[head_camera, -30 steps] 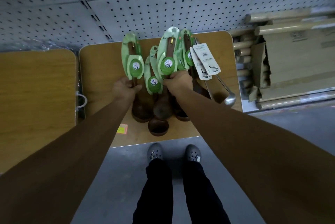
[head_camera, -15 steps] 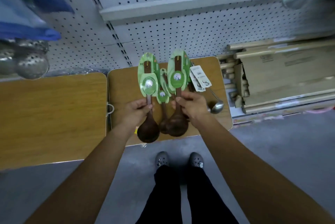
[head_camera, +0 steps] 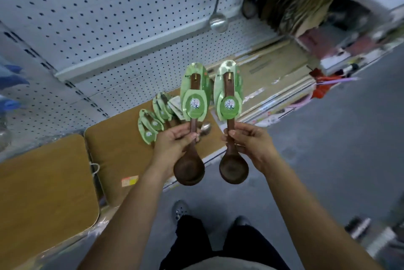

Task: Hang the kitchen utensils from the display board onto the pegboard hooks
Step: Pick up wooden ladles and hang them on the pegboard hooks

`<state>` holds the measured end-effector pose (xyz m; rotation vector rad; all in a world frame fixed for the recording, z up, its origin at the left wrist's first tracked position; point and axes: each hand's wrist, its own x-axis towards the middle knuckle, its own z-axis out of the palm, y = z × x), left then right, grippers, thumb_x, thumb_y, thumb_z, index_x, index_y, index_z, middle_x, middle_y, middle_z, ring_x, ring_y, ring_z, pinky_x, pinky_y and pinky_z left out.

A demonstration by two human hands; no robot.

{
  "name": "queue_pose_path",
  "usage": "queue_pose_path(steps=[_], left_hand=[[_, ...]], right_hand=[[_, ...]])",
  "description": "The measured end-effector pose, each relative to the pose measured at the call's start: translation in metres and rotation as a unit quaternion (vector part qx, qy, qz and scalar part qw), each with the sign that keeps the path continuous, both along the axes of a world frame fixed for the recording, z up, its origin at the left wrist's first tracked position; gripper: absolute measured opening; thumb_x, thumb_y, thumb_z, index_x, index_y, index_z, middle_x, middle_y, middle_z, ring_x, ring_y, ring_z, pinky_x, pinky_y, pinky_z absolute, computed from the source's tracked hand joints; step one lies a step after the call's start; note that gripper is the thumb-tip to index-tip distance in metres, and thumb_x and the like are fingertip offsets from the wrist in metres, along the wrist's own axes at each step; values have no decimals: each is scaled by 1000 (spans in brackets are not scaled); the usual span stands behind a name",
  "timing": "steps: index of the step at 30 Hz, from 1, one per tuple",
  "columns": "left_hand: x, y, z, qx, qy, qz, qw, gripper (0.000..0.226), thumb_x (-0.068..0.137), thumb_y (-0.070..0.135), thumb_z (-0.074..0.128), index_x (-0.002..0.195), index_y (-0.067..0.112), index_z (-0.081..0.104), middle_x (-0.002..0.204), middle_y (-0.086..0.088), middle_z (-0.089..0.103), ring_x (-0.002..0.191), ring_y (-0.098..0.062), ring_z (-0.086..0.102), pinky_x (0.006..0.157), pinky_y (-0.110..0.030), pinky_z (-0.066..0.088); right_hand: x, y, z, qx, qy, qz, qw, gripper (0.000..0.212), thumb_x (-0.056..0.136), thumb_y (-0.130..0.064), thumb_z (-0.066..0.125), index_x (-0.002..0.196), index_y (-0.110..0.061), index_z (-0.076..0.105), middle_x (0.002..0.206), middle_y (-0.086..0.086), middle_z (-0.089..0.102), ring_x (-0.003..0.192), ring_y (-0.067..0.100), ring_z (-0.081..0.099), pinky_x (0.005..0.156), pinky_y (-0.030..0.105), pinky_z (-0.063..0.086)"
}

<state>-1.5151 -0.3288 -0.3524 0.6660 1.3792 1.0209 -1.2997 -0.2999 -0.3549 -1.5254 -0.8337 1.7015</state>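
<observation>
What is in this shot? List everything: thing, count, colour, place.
left wooden ladle: one, dark brown with a green card, held upright
right wooden ladle: one, dark brown with a green card, held upright beside it
carded ladles: several, exact count unclear, green cards, lying on the right board
steel ladle on board: one, silver, bowl showing behind the left ladle
hanging steel ladle: one, silver, on the pegboard
pegboard: white, back wall
wooden boards: two, tan, side by side below the pegboard
flat cartons: brown, count unclear, right of the boards
clogs: grey, on the floor
left hand: grips the left ladle's handle
right hand: grips the right ladle's handle
</observation>
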Motion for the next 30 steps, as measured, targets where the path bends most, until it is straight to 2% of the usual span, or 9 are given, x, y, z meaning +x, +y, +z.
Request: queue_pose_path(steps=[2,5,9,12,15,20,25,26,30], left_hand=[[35,0,9,9,-10,-26,1000,35,88,-10,61,119,5,66,102,-13,74,85,-20,69,82,-28,57],[95,0,18,14,-15,-64,998,33,88,-13,59,119,-2,64,97,-14,75,79,-17,72,74,-25,59],[177,-6,23,32,2,-105,994,29,86,-7,65,107,11,72,99,-11,76,94,-27,73,85,-35,56],[240,-12,25,38,13,-121,992,25,86,-3,67,103,15,73,100,-10,76,96,-26,72,77,-27,55],[295,-17,31,47,21,-125,991,25,87,0,66,110,8,72,98,-8,77,93,-21,72,67,-16,53],[357,-6,41,48,30,-119,991,31,85,-1,69,115,5,70,98,-10,76,93,-24,73,85,-32,59],[396,31,44,59,25,-119,991,28,85,2,69,113,9,71,96,-8,76,79,-4,72,57,-11,50],[401,41,43,60,20,-112,992,27,85,2,70,111,10,72,94,-8,77,78,-4,72,59,-13,52],[414,87,28,65,5,-98,993,25,85,0,69,108,11,73,96,-10,77,92,-21,73,88,-36,57]], right_hand=[[35,-6,9,16,-12,-29,999,21,91,4,63,110,-1,69,103,18,75,96,36,73,83,45,59],[93,-19,19,25,-6,-73,997,22,92,4,63,112,-2,68,100,15,76,93,35,74,84,46,59],[181,-39,27,40,-3,-117,992,26,92,3,63,118,1,64,102,18,76,92,34,74,84,45,60],[245,-52,37,52,-4,-143,988,20,92,3,63,111,-3,67,99,16,76,90,33,75,84,44,61],[301,-60,49,51,-8,-150,987,16,92,4,63,104,-5,68,96,16,77,86,30,76,82,40,62],[362,-55,56,60,-26,-173,983,18,92,4,62,108,-2,67,95,15,77,83,27,76,78,37,63],[395,-21,57,72,-27,-180,981,15,92,5,63,98,-7,69,91,15,77,81,27,76,75,36,63],[400,-12,57,72,-28,-179,981,16,92,6,62,98,-7,68,90,14,77,79,26,76,74,34,63],[420,33,54,63,-35,-161,984,16,92,7,61,99,-6,67,89,13,77,78,25,76,74,33,63]])
